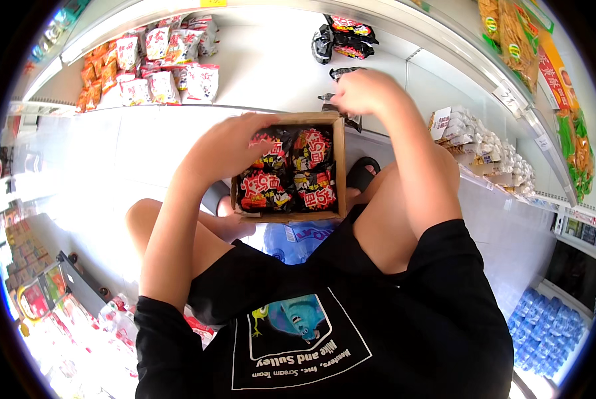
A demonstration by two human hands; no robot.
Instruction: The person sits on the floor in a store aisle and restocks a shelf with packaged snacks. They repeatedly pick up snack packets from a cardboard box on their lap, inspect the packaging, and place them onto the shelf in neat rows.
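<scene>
A cardboard box (340,164) holds several black-and-red snack packets (265,192) and stands in front of me, above a shrink-wrapped pack of blue bottles (295,242). My left hand (235,144) lies over the box's upper left edge, its fingers over a packet; whether it grips anything cannot be told. Over the low white shelf (268,60), my right hand (360,92) is at some black packets (354,122) near the shelf's front edge, its fingers bent and partly hiding them. More black packets (350,37) lie farther back on that shelf.
White-and-red bags (168,85) and orange packets (98,70) fill the shelf's left part. White packets (482,144) line the right shelf, below an overhanging shelf edge (532,119). A flat trolley (81,284) stands at the lower left, blue bottle packs (547,331) at the lower right.
</scene>
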